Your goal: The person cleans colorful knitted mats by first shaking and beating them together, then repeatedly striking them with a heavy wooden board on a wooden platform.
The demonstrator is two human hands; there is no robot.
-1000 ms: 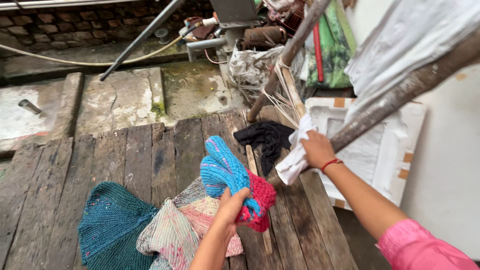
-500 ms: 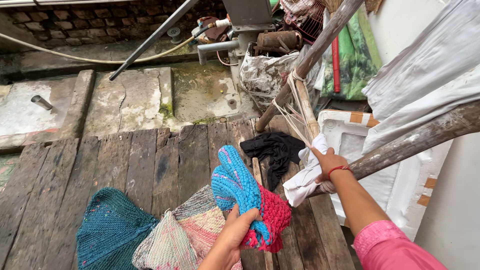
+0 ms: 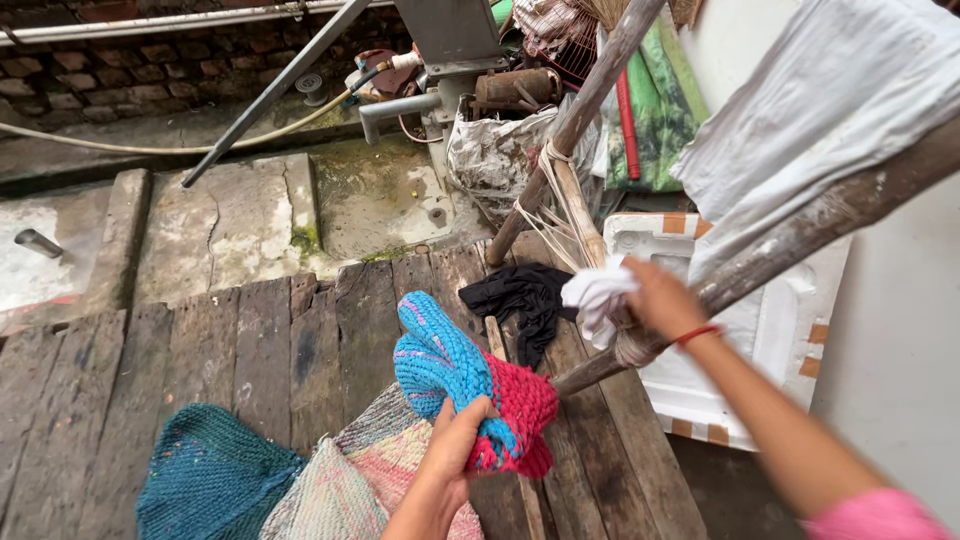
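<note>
Lower centre of frame: left hand [image 3: 455, 450] closed tight round a bunched knitted cloth [image 3: 470, 385], blue and red, lifted clear of the plank deck [image 3: 250, 340] so it hangs free rather than drags. Centre right: right hand [image 3: 655, 300] closed on a white rag [image 3: 595, 295], pressed vs. a slanting wooden pole [image 3: 790, 245], apparently where the pole is lashed with cord. A red thread shows at the wrist.

Bottom left: more knitted pieces, a teal one [image 3: 205, 480] and a pink-and-pale one [image 3: 350, 480], lie spread on the planks just beside the held cloth. A black cloth [image 3: 520, 295] lies crumpled at centre, between the two hands. A second pole [image 3: 575, 120] crosses at upper centre, w/ a white sheet [image 3: 820, 110] draped at upper right. Upper left: mossy concrete slab [image 3: 240, 220], pipe [image 3: 270, 90], brick wall behind. A white foam tray [image 3: 790, 330] leans at right, behind the pole.
</note>
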